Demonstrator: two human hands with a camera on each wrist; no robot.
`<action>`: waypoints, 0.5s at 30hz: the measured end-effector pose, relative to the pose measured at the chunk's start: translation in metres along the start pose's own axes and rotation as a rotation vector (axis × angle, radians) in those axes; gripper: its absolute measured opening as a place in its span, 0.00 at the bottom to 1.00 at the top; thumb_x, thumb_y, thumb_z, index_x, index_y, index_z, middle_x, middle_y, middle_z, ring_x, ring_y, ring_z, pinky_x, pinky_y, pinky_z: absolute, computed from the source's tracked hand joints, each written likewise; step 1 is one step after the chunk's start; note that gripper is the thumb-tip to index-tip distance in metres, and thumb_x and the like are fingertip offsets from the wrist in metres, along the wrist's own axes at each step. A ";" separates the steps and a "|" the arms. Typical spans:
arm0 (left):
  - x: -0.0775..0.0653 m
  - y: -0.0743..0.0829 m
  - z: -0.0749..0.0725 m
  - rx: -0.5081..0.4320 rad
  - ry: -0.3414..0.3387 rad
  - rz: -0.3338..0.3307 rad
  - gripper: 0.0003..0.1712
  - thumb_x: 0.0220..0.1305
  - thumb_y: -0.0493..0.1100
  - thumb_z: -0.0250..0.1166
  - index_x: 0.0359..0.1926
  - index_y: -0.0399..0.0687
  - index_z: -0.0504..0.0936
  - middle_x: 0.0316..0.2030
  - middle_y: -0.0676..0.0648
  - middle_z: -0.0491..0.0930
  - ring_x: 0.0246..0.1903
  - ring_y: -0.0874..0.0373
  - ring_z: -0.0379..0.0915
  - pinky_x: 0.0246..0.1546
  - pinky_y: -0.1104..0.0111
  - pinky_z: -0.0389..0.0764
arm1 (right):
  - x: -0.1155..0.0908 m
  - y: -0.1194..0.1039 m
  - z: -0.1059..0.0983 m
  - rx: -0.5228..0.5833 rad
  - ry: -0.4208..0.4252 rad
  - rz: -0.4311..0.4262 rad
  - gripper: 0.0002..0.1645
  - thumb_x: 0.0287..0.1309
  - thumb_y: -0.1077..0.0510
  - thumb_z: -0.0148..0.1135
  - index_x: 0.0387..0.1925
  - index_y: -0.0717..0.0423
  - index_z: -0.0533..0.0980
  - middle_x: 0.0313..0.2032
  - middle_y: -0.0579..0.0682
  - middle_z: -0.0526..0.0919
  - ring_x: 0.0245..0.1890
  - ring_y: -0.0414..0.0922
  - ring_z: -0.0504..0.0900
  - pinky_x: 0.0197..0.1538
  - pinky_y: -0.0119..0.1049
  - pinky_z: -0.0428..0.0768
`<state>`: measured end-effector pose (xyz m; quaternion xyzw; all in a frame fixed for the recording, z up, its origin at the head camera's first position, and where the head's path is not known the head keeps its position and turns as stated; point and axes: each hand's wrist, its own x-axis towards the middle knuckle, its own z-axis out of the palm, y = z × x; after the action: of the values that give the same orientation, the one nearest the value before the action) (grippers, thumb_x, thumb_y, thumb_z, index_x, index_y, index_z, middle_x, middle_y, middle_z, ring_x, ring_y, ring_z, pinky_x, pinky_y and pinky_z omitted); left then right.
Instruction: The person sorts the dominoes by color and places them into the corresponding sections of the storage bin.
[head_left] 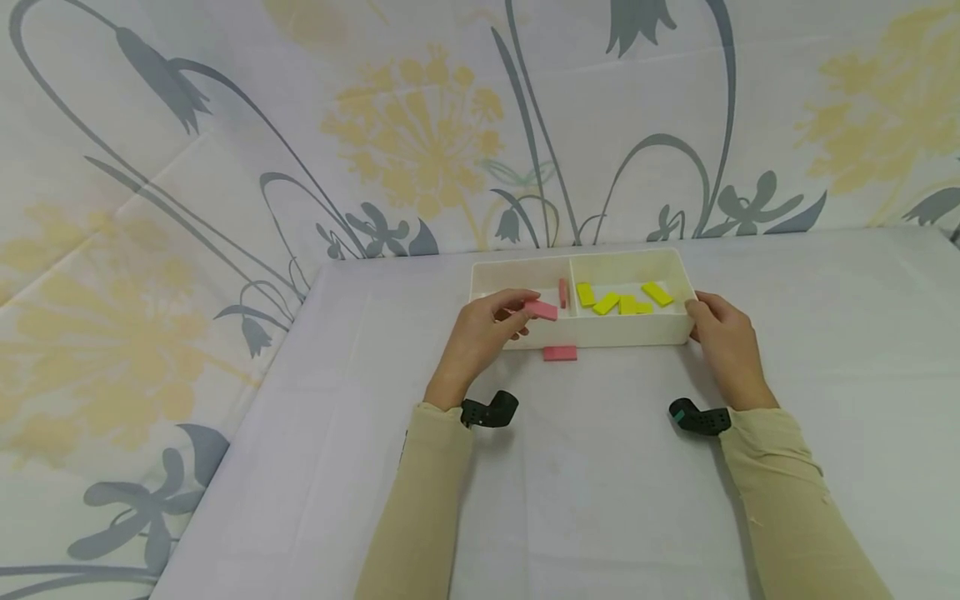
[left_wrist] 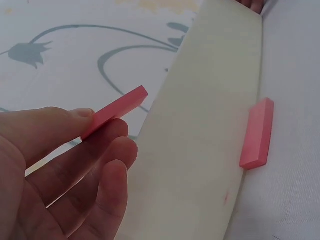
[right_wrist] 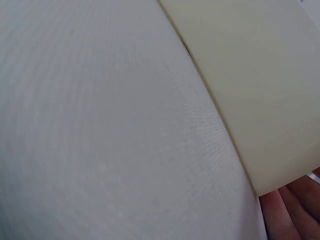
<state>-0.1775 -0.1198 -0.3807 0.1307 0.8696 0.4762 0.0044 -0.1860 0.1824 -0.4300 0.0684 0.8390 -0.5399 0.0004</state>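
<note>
My left hand [head_left: 482, 332] pinches a pink block [head_left: 542, 310] between thumb and fingers, above the front wall of a white two-compartment box [head_left: 607, 332]. In the left wrist view, the pinched block [left_wrist: 117, 110] points up and away from the fingertips. Another pink block [head_left: 560, 353] lies on the table against the box's front. Inside the left compartment a pink block [head_left: 563, 293] stands by the divider. Several yellow blocks [head_left: 606, 303] lie in the right compartment. My right hand [head_left: 729, 348] grips the box's right end; the right wrist view shows its fingers [right_wrist: 300, 212] only partly.
A white cloth [head_left: 600, 500] covers the table. Behind and to the left hangs a flower-patterned cloth [head_left: 420, 125]. Each wrist wears a black camera band, one on the left [head_left: 489, 410] and one on the right [head_left: 699, 417].
</note>
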 end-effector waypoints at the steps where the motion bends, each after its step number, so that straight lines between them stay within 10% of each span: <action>1: 0.000 -0.001 0.000 -0.008 0.002 -0.004 0.16 0.61 0.44 0.57 0.50 0.57 0.77 0.37 0.47 0.79 0.30 0.53 0.76 0.33 0.62 0.77 | 0.000 0.000 0.000 0.001 0.002 -0.001 0.40 0.59 0.34 0.33 0.64 0.55 0.58 0.61 0.57 0.61 0.52 0.54 0.70 0.56 0.51 0.63; 15: 0.000 -0.004 0.000 -0.120 0.028 -0.065 0.14 0.62 0.44 0.56 0.49 0.55 0.78 0.39 0.49 0.79 0.28 0.50 0.76 0.28 0.61 0.78 | 0.000 0.001 0.000 0.007 0.004 -0.001 0.40 0.59 0.34 0.34 0.64 0.55 0.58 0.62 0.57 0.61 0.53 0.53 0.69 0.56 0.50 0.64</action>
<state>-0.1787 -0.1213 -0.3838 0.0951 0.8433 0.5287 0.0156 -0.1861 0.1824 -0.4307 0.0688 0.8370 -0.5429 -0.0018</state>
